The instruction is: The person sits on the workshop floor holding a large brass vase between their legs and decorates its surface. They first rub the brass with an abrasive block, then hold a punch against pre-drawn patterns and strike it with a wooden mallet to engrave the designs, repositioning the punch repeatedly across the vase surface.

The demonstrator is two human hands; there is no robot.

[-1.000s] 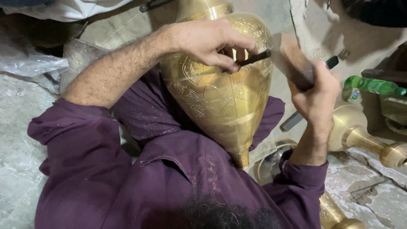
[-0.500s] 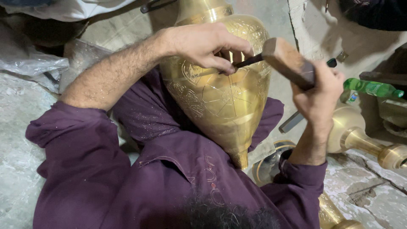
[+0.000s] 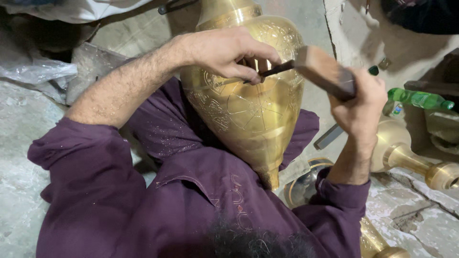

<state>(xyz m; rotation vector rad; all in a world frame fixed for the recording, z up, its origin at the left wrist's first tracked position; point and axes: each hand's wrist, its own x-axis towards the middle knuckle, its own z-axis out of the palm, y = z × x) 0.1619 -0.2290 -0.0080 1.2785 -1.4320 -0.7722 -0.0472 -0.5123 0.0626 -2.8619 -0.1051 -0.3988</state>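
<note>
Your left hand (image 3: 224, 52) pinches a dark chisel (image 3: 270, 71) against the engraved brass vase (image 3: 248, 110) lying across your lap; your right hand (image 3: 358, 107) grips a wooden mallet (image 3: 322, 71) touching the chisel's end. Brass pieces (image 3: 411, 160) crowd the right edge.

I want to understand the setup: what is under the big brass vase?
The brass vase lies across the person's lap, on purple cloth. Near its narrow end sits a shiny round metal piece. What lies beneath the lap stays covered.
</note>
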